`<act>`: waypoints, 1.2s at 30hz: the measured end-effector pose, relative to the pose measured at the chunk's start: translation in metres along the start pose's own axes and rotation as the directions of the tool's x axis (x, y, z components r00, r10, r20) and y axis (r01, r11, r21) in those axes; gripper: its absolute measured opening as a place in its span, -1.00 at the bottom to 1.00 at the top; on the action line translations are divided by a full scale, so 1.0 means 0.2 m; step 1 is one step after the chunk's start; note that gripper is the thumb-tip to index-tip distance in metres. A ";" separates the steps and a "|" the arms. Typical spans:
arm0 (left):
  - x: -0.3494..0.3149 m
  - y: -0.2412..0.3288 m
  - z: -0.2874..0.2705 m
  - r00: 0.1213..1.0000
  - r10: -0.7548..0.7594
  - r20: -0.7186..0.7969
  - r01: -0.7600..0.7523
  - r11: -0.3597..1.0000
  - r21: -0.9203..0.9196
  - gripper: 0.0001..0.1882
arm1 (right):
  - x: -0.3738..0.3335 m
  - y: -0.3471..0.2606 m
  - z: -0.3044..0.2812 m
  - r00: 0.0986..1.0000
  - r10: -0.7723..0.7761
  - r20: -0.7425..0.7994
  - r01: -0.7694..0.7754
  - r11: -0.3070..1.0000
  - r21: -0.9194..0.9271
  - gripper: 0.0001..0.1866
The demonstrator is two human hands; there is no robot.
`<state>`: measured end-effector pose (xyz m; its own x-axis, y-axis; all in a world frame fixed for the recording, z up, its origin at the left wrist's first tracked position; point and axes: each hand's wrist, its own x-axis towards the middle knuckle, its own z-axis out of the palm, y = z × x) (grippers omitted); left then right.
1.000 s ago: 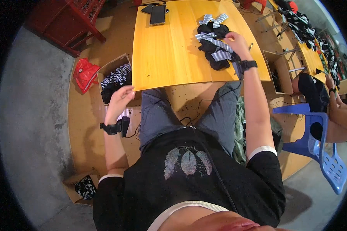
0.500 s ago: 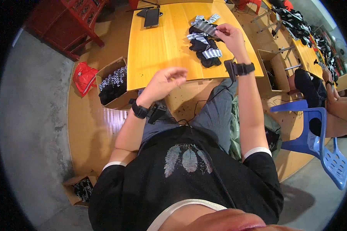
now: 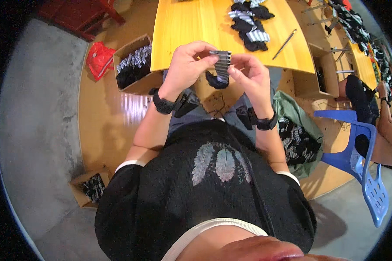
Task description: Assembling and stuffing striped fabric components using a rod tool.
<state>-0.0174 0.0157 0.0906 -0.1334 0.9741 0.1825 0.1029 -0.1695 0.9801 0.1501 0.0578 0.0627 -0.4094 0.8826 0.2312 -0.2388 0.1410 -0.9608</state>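
In front of my chest, near the table's front edge, I hold up a grey-and-black striped knit piece point(image 3: 222, 65) with a bunched black end hanging below it. My left hand point(image 3: 190, 65) pinches its upper left corner between thumb and fingers. On the opposite side, my right hand point(image 3: 251, 76) has thumb and fingers closed at the striped edge. More knit pieces, black with light grey stripes, lie in a loose pile point(image 3: 250, 26) on the yellow table point(image 3: 187, 26), beyond my hands.
A thin dark stick point(image 3: 285, 44) lies on the table's right side. Cartons of knit pieces stand left point(image 3: 137, 82) and right point(image 3: 309, 80). A green sack point(image 3: 307, 169) sits by my right side, near a blue plastic chair point(image 3: 357, 139). Another person's arm point(image 3: 385, 113) shows far right.
My right hand has come back from the pile to the table's front edge with a striped piece. My left hand now grips it too. The view has shifted, showing less of the table's far end.
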 end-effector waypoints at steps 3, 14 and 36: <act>-0.05 -0.01 0.05 0.995 -0.003 0.101 -0.005 0.997 0.078 -0.82 | -0.03 0.01 0.05 1.000 -0.006 -0.011 0.007 0.996 0.088 -0.83; -0.12 -0.07 0.08 0.988 -0.154 -0.002 0.150 0.961 -0.231 -0.88 | -0.11 0.09 0.14 0.865 -0.500 -0.045 0.398 0.738 -0.545 -0.85; -0.16 -0.31 0.16 0.946 -0.274 0.171 0.323 0.782 -0.534 -0.87 | -0.06 0.25 0.10 0.964 -0.018 -0.264 0.004 0.998 -0.055 -0.87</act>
<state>0.0122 0.0007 0.0221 0.0141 0.9939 -0.1096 -0.4886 0.1024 0.8665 0.1250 0.0460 0.0148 -0.1578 0.9670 0.1999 -0.1913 0.1687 -0.9669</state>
